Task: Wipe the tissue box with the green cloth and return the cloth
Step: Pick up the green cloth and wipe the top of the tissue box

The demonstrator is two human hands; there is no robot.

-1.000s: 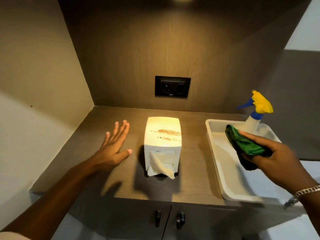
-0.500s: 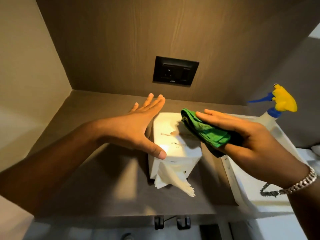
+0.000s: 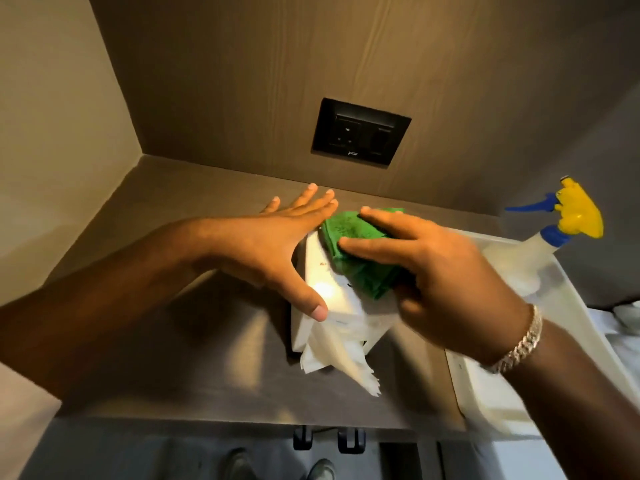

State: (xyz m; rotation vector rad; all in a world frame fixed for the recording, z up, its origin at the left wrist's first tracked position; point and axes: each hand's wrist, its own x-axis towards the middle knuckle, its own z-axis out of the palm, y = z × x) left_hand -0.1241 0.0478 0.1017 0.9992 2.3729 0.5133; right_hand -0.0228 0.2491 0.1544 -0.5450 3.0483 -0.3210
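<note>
1. Your right hand (image 3: 440, 271) lies flat on the cloth (image 3: 360, 251), a folded green wad with a nubbly weave, fingers spread and pressing it onto the top of the box (image 3: 329, 292).
2. The box is white, smooth and squarish, standing on the counter (image 3: 194, 341) between your hands; a crumpled tissue (image 3: 343, 362) with a jagged edge hangs from its front slot.
3. Your left hand (image 3: 277, 247) is open, fingers straight and together, against the box's left side, thumb over the front corner; it grips nothing.
4. The counter is matt, wood-grained brown.
5. Right of the box sits a white plastic tray (image 3: 568, 306); your right wrist and its chain bracelet (image 3: 519, 341) cover much of it.
6. A translucent sprayer (image 3: 554, 237) with a yellow and blue head is in the tray, its base blurred.
7. Small reddish specks on the box top are too faint to identify.
</note>
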